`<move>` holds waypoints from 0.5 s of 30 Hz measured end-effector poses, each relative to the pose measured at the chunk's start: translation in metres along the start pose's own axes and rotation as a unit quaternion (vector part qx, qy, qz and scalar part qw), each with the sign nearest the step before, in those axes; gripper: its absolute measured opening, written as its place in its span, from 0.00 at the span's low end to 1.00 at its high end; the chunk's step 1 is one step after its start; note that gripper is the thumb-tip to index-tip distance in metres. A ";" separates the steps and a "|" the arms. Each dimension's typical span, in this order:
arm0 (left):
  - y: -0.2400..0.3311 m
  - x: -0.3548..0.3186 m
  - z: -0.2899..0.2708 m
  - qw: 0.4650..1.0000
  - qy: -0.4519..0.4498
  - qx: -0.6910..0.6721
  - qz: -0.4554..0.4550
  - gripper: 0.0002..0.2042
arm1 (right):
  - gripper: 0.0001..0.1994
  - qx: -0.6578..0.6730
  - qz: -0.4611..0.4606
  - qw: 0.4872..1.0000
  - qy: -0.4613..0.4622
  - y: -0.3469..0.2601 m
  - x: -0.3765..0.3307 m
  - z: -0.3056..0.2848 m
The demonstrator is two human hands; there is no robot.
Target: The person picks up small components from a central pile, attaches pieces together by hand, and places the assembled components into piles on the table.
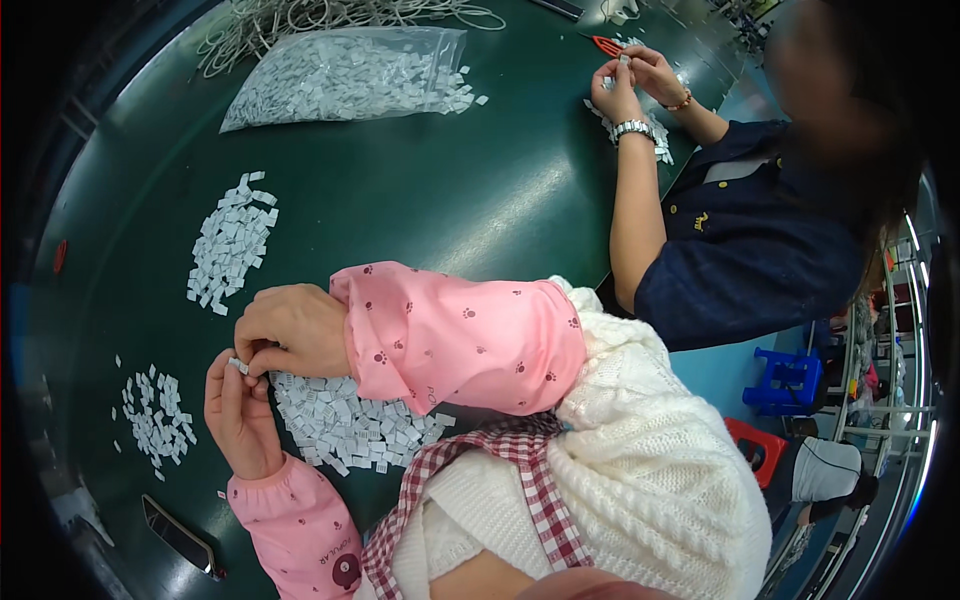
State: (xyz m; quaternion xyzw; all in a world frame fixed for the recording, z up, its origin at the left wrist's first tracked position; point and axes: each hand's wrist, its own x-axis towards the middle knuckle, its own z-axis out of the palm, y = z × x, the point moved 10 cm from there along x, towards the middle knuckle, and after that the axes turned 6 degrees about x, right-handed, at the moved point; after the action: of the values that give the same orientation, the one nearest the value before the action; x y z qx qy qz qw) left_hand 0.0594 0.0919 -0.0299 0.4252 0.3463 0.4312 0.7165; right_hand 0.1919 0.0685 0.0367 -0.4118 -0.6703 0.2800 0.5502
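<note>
My left hand [241, 425] pinches a small white printed tag [238, 367] between thumb and fingers. Curled over from above, my right hand [298, 328] meets the left at this tag, its thumb and forefinger closed at the tag's edge. Part of that grip is hidden behind the fingers. Beneath my right wrist and sleeve spreads a pile of similar white tags [350, 425]. Another heap of tags [233, 245] lies beyond my right hand, and a smaller scatter of tags [157, 415] is left of my left hand.
A clear plastic bag of tags [340, 75] lies spilling at the back of the green table [400, 190], near bundled grey cords [330, 12]. A phone-like dark object [180, 535] rests at lower left. At right, a co-worker's hands [630, 85] handle tags beside a red-handled tool [605, 45].
</note>
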 end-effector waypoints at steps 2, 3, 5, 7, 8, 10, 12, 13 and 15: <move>-0.001 0.001 -0.002 1.000 0.006 -0.004 0.000 0.11 | 0.05 -0.068 -0.082 0.994 0.028 -0.012 -0.002 -0.002; -0.001 0.001 -0.003 1.000 0.004 0.002 0.002 0.11 | 0.05 -0.067 -0.084 0.994 0.025 -0.010 -0.001 -0.002; 0.002 0.000 -0.002 1.000 0.004 0.005 0.007 0.10 | 0.05 -0.133 -0.127 0.981 0.053 -0.012 0.004 -0.012; 0.004 -0.001 -0.001 1.000 0.011 0.014 0.009 0.09 | 0.06 -0.166 -0.111 0.978 0.065 0.003 0.019 -0.027; 0.003 -0.001 0.000 1.000 0.010 0.014 0.007 0.08 | 0.07 -0.158 -0.110 0.974 0.117 0.015 0.023 -0.042; 0.002 0.000 0.001 1.000 0.015 0.018 0.006 0.08 | 0.10 -0.171 -0.034 0.976 0.127 0.035 0.034 -0.066; 0.000 -0.001 -0.004 1.000 0.008 0.017 -0.007 0.08 | 0.11 -0.226 -0.031 0.967 0.112 0.044 0.045 -0.073; -0.002 -0.001 -0.007 0.999 0.027 0.017 -0.005 0.08 | 0.14 -0.271 -0.039 0.956 0.102 0.054 0.046 -0.075; 0.001 -0.004 -0.011 0.999 0.041 0.024 -0.003 0.09 | 0.17 -0.267 -0.061 0.959 0.077 0.073 0.055 -0.061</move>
State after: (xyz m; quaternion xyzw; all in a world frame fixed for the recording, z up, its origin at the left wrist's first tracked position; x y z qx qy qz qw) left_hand 0.0482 0.0921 -0.0330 0.4234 0.3873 0.4376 0.6923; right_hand 0.2657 0.1476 0.0187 -0.5221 -0.7005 0.0237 0.4859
